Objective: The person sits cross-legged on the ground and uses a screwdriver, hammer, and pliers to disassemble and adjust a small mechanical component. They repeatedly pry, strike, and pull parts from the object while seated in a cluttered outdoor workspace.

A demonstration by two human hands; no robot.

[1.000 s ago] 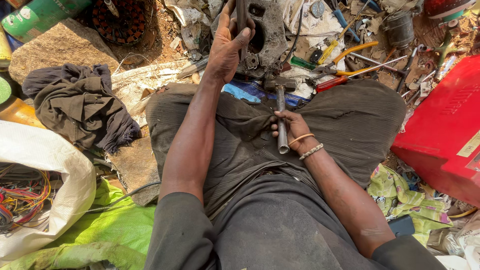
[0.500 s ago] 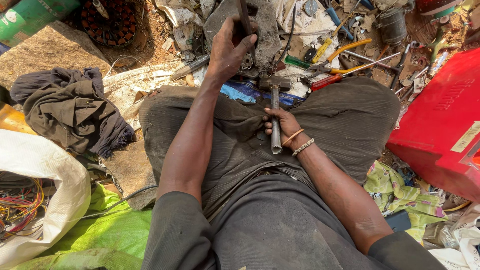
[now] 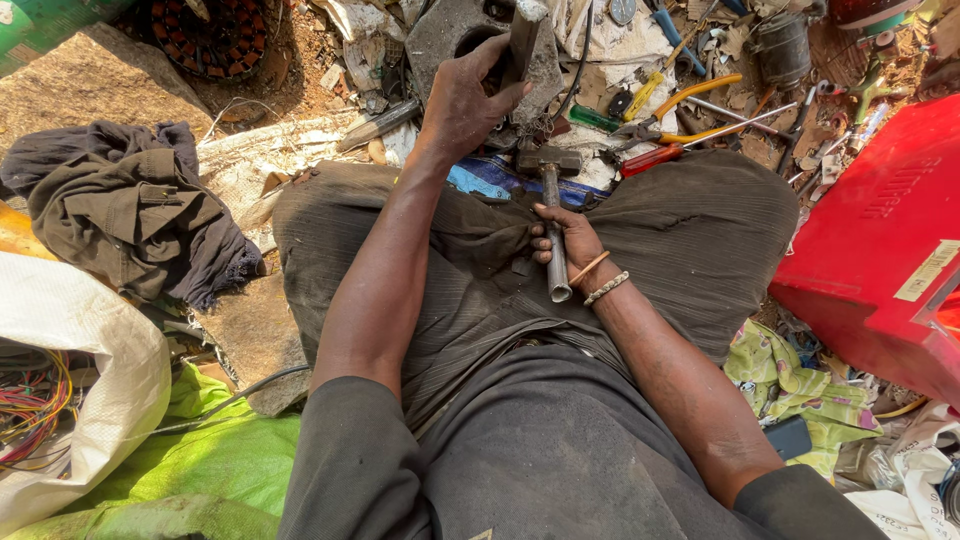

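On the person's lap, the right hand is wrapped tight around the metal pipe handle of a hammer, and the hammer's head points away toward the ground between the knees. Just past it, the left hand grips a flat dark metal bar standing up against a grey metal block. Farther off lie screwdrivers and a red box off to the right.
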